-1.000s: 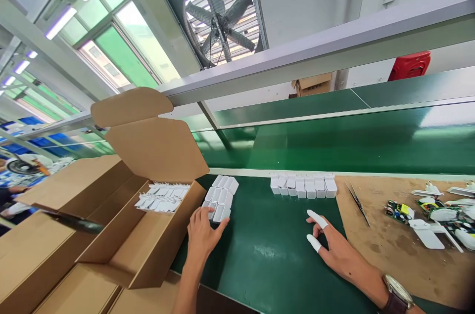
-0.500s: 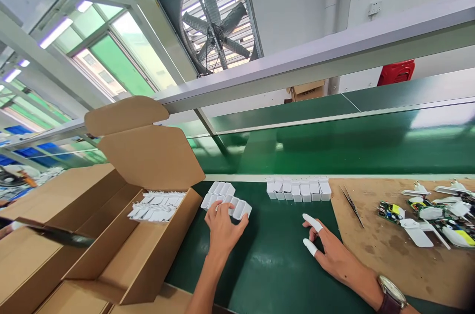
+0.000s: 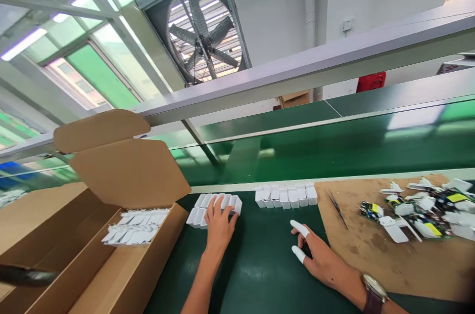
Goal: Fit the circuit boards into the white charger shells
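My left hand (image 3: 218, 225) has its fingers curled over the right part of a cluster of small white open-topped plastic cases (image 3: 200, 216). Its thumb presses the right end of the back row, and the hand covers part of the cluster. Hovering over the green table, my right hand (image 3: 321, 259) holds nothing, its thumb and index finger apart. White finger cots cover those two fingertips. Farther back, beyond the right hand, stands a row of similar white cases (image 3: 285, 196) with flat pieces at their tops.
An open cardboard box (image 3: 148, 254) with many white flat parts (image 3: 137, 226) stands at left. On the right, a brown board (image 3: 356, 264) bears tweezers (image 3: 337, 209) and a heap of circuit boards with white plastic parts (image 3: 426, 212). A green ledge (image 3: 297, 160) runs behind.
My left hand has pushed the cases under it back, so they now line up with the cluster's back row. My right hand stays open over the table. The camera view has shifted.
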Action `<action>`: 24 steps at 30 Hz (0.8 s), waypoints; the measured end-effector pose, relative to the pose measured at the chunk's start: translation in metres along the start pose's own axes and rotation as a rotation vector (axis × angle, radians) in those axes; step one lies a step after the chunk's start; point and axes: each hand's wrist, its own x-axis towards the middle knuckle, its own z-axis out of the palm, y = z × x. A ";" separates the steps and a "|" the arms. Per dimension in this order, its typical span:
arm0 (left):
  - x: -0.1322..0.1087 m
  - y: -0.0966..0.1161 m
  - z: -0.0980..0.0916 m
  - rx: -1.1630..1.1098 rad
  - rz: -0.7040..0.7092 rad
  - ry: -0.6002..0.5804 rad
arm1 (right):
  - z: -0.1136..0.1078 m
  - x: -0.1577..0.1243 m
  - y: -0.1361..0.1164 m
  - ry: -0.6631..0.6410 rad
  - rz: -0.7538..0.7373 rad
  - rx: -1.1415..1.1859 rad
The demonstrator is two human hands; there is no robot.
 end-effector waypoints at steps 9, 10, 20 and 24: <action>-0.020 0.085 0.000 -0.544 0.437 -0.361 | -0.014 0.002 -0.027 -0.037 -0.043 -0.110; -0.021 0.094 0.003 -0.562 0.469 -0.385 | -0.019 0.002 -0.028 -0.066 -0.066 -0.159; -0.043 0.103 0.029 -0.777 0.354 -0.403 | -0.149 -0.029 -0.007 0.165 0.328 -1.038; -0.051 0.102 0.029 -0.776 0.343 -0.437 | -0.161 -0.035 -0.002 0.153 0.375 -1.105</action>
